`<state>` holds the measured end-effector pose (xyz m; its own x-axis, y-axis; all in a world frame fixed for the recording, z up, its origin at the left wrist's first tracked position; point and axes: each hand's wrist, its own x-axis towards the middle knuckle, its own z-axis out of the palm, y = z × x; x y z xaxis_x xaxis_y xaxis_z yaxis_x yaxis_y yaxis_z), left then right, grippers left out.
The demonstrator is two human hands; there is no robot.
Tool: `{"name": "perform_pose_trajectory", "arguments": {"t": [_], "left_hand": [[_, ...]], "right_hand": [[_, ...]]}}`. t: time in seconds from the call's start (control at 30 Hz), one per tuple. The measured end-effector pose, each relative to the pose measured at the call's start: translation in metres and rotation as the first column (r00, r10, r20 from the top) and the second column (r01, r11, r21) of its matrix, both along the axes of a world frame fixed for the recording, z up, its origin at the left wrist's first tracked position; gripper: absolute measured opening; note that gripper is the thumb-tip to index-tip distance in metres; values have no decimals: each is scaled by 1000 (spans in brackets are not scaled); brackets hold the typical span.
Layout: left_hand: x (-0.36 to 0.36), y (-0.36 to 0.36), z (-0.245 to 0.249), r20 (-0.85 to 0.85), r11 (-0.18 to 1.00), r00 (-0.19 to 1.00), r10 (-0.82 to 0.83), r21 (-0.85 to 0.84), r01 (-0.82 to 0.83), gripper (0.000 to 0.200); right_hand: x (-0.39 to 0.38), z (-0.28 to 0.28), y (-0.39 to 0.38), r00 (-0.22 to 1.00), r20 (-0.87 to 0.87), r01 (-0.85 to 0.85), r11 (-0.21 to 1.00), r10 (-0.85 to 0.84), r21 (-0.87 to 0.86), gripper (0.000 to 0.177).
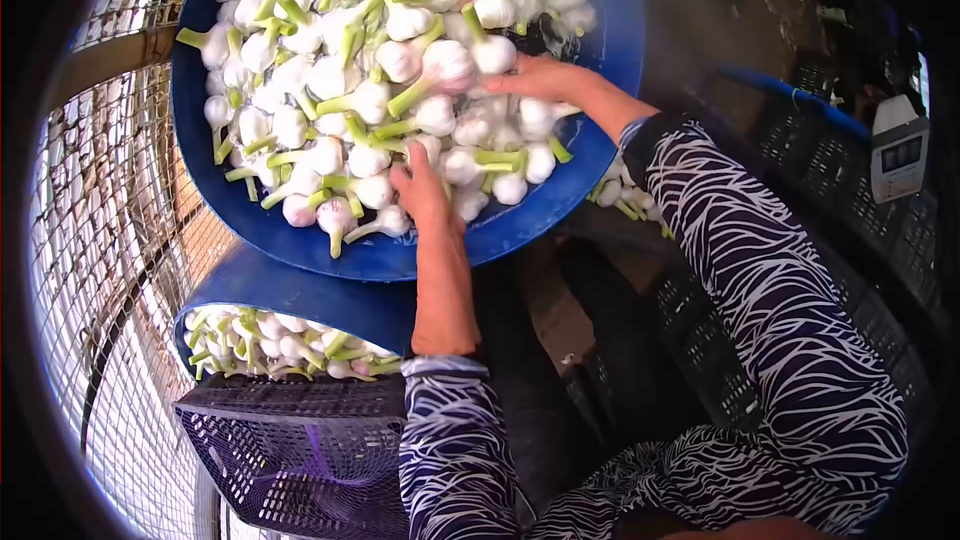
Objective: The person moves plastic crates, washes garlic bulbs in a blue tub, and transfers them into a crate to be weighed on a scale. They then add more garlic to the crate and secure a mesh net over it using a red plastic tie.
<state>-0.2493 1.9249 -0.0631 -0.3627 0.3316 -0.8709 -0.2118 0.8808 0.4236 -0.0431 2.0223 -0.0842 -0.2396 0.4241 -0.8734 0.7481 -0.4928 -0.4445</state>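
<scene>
A large round blue tub (618, 70) is filled with white garlic bulbs (370, 100) on short green stems, lying in water. My left hand (428, 192) reaches over the near rim into the bulbs, fingers apart and touching garlic, its tips partly hidden. From the right comes my right hand (545, 80), with a stretched digit against the bulbs beside a pinkish garlic bulb (447, 67). Its other fingers are partly covered by garlic. Neither hand is visibly closed around a bulb.
Below the tub, a tilted blue container (300, 285) holds more garlic, beside a black plastic crate (300, 440) with purple netting. Wire mesh (120, 210) stands at left. Dark crates (800, 230) and a device with a display (900, 155) are at right.
</scene>
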Motion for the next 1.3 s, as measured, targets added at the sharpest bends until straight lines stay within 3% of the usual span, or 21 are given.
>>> {"name": "perform_pose_trajectory", "arguments": {"t": [0.1, 0.13, 0.17, 0.2, 0.23, 0.3, 0.33, 0.37, 0.5, 0.57, 0.7, 0.83, 0.9, 0.93, 0.97, 1.03, 1.1, 1.17, 1.23, 1.27, 1.3], "left_hand": [[10, 20, -14, -11, 973, 1000, -21, -231, 18, 79], [6, 16, -12, 428, 987, 890, 158, -102, -126, 75], [7, 11, -15, 494, 986, 854, 165, -103, -131, 65], [-1, -4, -39, 558, 988, 816, 155, -73, -137, 61], [-10, -20, -58, 615, 988, 775, 145, -51, -144, 57], [-6, -11, -27, 602, 966, 756, 257, -130, -224, 53], [-2, -4, -7, 595, 950, 741, 311, -166, -265, 51], [3, 1, 11, 558, 952, 774, 300, -127, -277, 50], [-3, -19, 38, 520, 936, 789, 326, -60, -347, 46], [-14, -32, 43, 620, 913, 735, 273, 72, -400, 45], [3, -32, 109, 659, 882, 720, 217, 184, -435, 45], [66, -44, 170, 665, 898, 741, 94, 265, -352, 50], [122, -49, 200, 584, 881, 809, -64, 414, -229, 60], [144, -54, 206, 585, 884, 792, -174, 448, -137, 63], [167, -58, 207, 673, 892, 713, -196, 424, -155, 63], [201, -78, 180, 702, 938, 681, -208, 340, -64, 69], [208, -75, 176, 510, 898, 785, -352, 420, 129, 76], [204, -71, 170, 338, 849, 819, -464, 436, 300, 74], [158, -52, 150, 105, 811, 889, -445, 468, 351, 66], [123, -39, 135, -58, 811, 924, -378, 460, 361, 62], [83, -28, 115, -245, 829, 932, -266, 435, 352, 58]], "right_hand": [[-29, 12, -13, 996, 42, 80, 991, -76, -110, 110], [-39, 16, -21, 994, 58, 95, 991, -89, -95, 109], [-47, 7, -27, 995, 81, 53, 999, -54, 12, 107], [-49, -4, -32, 987, -61, 147, 989, -147, 10, 105], [-55, -10, -36, 987, -68, 145, 989, -144, 18, 100], [-66, -16, -36, 988, -81, 135, 990, -131, 45, 92], [-72, 11, -25, 978, -124, 162, 986, -165, -37, 90], [-80, -11, -40, 950, -138, 289, 956, -281, 48, 79], [-90, 44, -35, 934, -253, 289, 950, -252, 121, 50], [-89, 71, -37, 935, -256, 298, 934, -244, 199, 49], [-65, 141, -43, 906, -339, 365, 874, -253, 322, 53], [2, 202, -69, 866, -395, 462, 793, -306, 398, 55], [49, 225, -90, 857, -402, 480, 785, -323, 393, 57], [73, 225, -105, 849, -404, 499, 767, -341, 402, 57], [96, 222, -121, 839, -416, 517, 753, -351, 406, 57], [138, 218, -144, 793, -388, 591, 746, -469, 307, 55], [176, 187, -173, 927, -33, 354, 847, -372, 396, 50], [194, 165, -192, 904, 170, 193, 729, -393, 657, 50], [175, 181, -164, 764, -150, 605, 615, -628, 506, 48], [161, 179, -151, 762, -265, 636, 603, -591, 482, 47], [156, 177, -141, 772, -247, 620, 607, -586, 497, 47]]}}
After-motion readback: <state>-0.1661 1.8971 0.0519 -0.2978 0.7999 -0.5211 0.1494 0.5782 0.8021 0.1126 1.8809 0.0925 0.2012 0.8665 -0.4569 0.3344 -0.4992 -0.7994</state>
